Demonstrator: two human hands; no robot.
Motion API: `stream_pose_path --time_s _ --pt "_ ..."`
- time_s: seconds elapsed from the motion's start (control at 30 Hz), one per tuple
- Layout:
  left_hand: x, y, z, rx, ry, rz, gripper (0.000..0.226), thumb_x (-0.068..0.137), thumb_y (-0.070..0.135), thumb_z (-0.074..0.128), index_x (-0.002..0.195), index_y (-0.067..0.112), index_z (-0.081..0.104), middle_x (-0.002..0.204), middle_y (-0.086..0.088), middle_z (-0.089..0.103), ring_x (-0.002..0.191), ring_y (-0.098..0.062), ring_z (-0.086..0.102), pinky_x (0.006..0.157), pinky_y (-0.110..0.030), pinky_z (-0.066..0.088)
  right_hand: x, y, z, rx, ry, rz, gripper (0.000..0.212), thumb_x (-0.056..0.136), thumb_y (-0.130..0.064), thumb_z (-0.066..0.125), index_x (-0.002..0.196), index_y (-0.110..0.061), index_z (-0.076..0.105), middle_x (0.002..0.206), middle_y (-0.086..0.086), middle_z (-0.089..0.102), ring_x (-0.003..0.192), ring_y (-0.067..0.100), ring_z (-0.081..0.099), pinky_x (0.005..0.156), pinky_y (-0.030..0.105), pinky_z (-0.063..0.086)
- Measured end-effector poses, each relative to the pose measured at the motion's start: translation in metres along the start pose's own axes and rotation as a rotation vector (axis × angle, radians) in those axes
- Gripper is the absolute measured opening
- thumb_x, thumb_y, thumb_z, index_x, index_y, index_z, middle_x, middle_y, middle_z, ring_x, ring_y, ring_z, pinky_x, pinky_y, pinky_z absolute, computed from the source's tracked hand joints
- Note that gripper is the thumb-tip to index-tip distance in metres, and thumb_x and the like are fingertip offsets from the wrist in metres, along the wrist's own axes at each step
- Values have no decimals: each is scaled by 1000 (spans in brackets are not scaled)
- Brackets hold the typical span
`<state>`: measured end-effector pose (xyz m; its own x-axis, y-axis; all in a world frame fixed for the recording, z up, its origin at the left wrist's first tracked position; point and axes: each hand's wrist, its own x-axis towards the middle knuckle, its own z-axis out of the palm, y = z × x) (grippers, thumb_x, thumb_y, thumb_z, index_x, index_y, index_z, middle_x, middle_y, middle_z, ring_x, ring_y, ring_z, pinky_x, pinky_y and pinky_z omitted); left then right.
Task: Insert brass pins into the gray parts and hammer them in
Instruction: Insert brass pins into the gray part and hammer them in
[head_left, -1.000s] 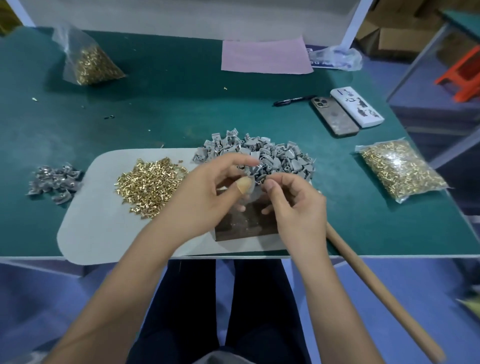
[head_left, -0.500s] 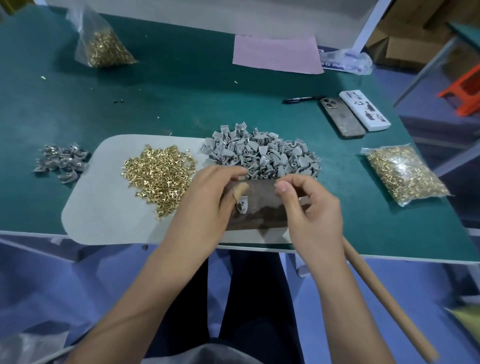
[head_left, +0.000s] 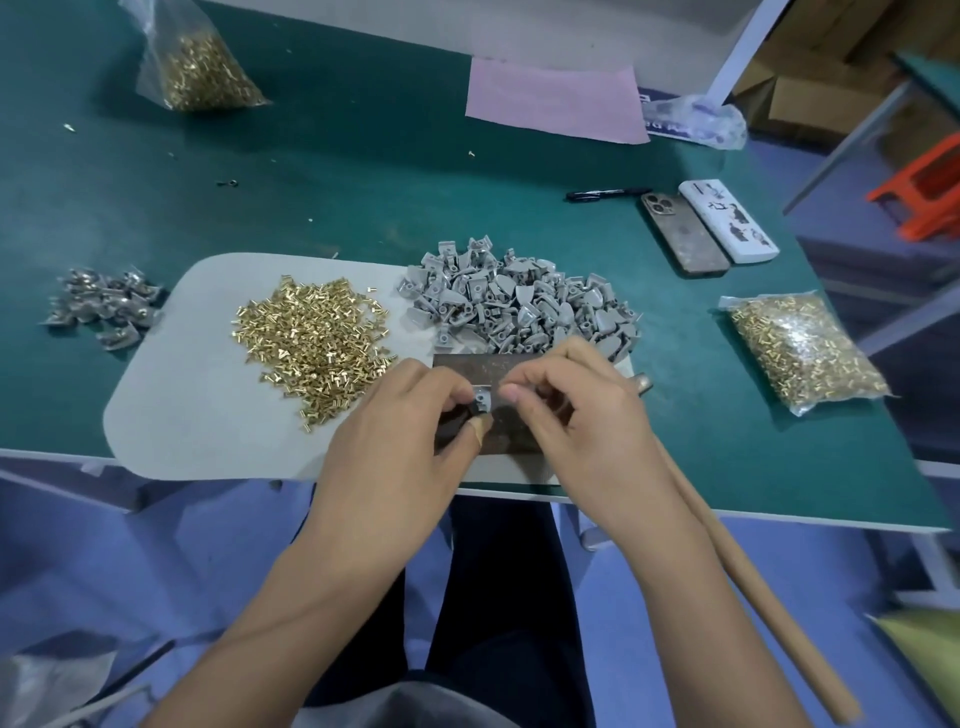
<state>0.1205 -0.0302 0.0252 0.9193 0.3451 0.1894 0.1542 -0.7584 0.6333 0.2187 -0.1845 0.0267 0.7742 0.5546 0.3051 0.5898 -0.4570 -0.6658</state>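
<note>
Head view:
Left hand (head_left: 395, 431): grasps one gray part (head_left: 482, 402) between fingertips and thumb, above the metal block (head_left: 488, 374).
Right hand (head_left: 576, 410): fingertips pinched together at that part's right side; whether a pin sits between them cannot be told.
Metal block: on the gray mat (head_left: 176, 415), near the tabletop's (head_left: 363, 171) front edge.
Brass pins (head_left: 311, 338): loose heap on the mat, left of the gray parts pile (head_left: 519, 306).
Hammer handle (head_left: 753, 613): sticks out past the front edge, right.
</note>
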Motion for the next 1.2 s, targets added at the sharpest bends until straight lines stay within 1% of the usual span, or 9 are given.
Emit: stream_pose_path --time_s 0.13,0.23,0.4,0.57,0.7,0.8,0.87,1.03,1.2 --pt "3 -2 -1 89 23 -3 10 89 35 64 99 37 66 91 14 54 88 -6 51 63 -26 37 5 -1 0 -42 -41 -17 2 94 -19 72 94 -19 74 92 -5 56 80 13 58 70 43 51" --pt "6 -4 -2 94 25 28 14 88 31 65 100 36 69 90 13 56 90 -10 55 63 -30 45 7 -4 1 -59 -72 -37 2 95 -20 72 95 -20 74 92 -6 56 79 13 58 69 46 51" --pt "9 -5 -4 120 38 48 9 87 32 69 95 36 70 85 14 56 90 -11 55 59 -30 46 6 -11 -1 -213 -106 -117 5 96 -23 70 95 -21 73 91 -6 55 79 10 55 64 42 51" --pt "8 -7 -2 122 56 76 11 86 30 70 96 34 71 87 14 57 89 -13 56 58 -30 47 10 -20 -3 -405 -119 -215 7 95 -20 70 92 -14 74 91 2 58 82 20 60 56 35 46" --pt "10 -8 -2 128 52 122 9 87 40 67 92 33 66 89 15 57 89 -13 55 58 -31 48 16 -31 -7 -573 -212 -306 14 96 -20 66 87 -10 70 91 5 56 86 25 59 53 36 43" --pt "12 -8 -2 112 63 121 10 86 40 66 85 31 68 85 13 58 87 -16 55 56 -36 50 20 -37 -9 -616 -300 -306 12 98 -18 64 89 -11 67 96 4 55 89 24 56 56 36 39" --pt "14 -9 -3 95 62 103 6 84 34 74 83 29 70 84 12 60 88 -18 55 58 -39 51 23 -39 -11 -640 -344 -300 8 97 -16 63 91 -12 67 100 3 55 93 24 55 60 35 37" --pt "20 -15 -5 90 33 109 13 77 22 82 82 31 74 81 15 63 87 -19 53 58 -38 51 32 -40 -13 -647 -444 -312 10 101 -17 57 102 -15 66 109 2 53 105 23 53 75 42 51" --pt "19 -21 -2 63 35 102 17 77 26 83 90 36 76 81 20 61 86 -12 50 60 -35 49 21 -28 -9 -481 -261 -303 13 97 -15 66 90 -8 73 92 7 60 87 28 61 66 43 52"
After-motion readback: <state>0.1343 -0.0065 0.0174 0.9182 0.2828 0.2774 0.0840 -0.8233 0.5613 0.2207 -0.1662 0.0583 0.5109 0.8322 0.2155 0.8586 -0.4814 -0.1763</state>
